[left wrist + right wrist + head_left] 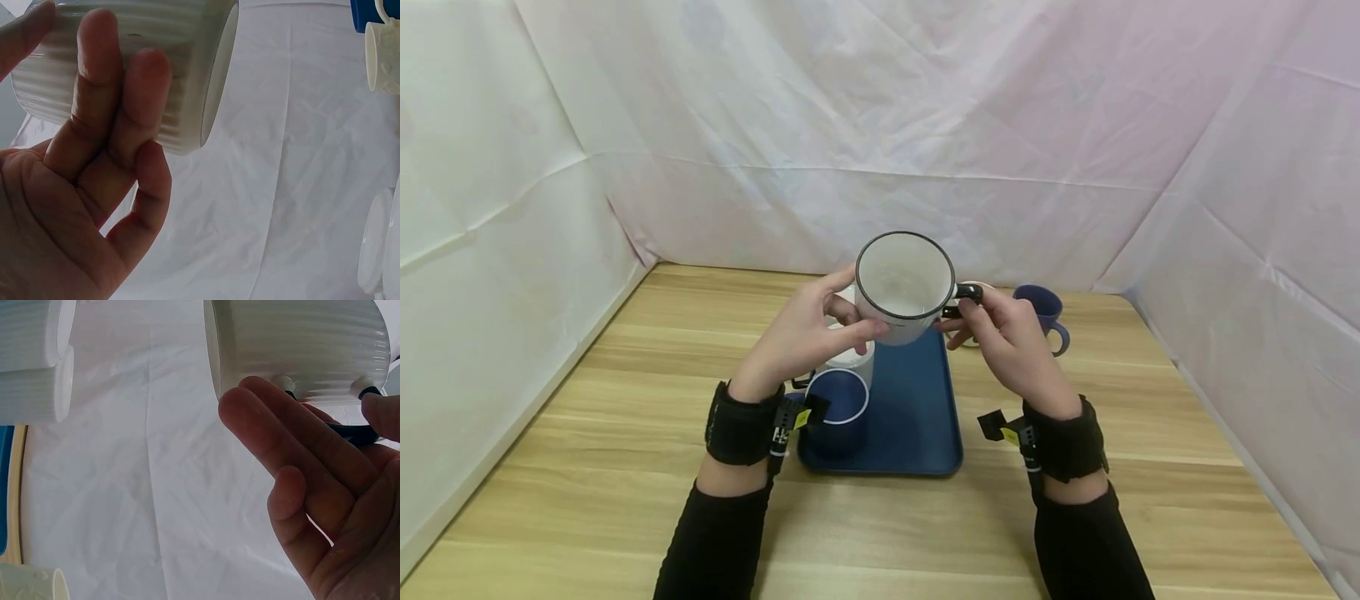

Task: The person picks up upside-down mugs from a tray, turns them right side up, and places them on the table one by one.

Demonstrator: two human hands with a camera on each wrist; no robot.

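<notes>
Wood-grain table (625, 392) fills the lower part of the head view, with creased white cloth (925, 108) hung as walls on 3 sides. A dark blue tray (917, 417) lies at the table's middle; on its left part stand a blue mug with a white rim (838, 414) and, just behind it, a white ribbed mug (850, 360). To the right of the tray, on the bare wood, a dark blue cup (1045, 312) stands with its handle turned right.

Above the tray, both hands hold up a white ribbed mug with a black rim (904, 287), tilted so its mouth faces the head camera. The left hand (801, 337) curls its fingers round the mug's left wall; the right hand (1011, 346) pinches the black handle (966, 293).

The left wrist view shows what the head view hides: the fingers (94, 125) pressed against the ribbed wall, and a cream embossed cup (382, 56) at the upper right edge. The right wrist view shows the handle's 2 white mounts on the mug (300, 350) and the thumb on the handle.
</notes>
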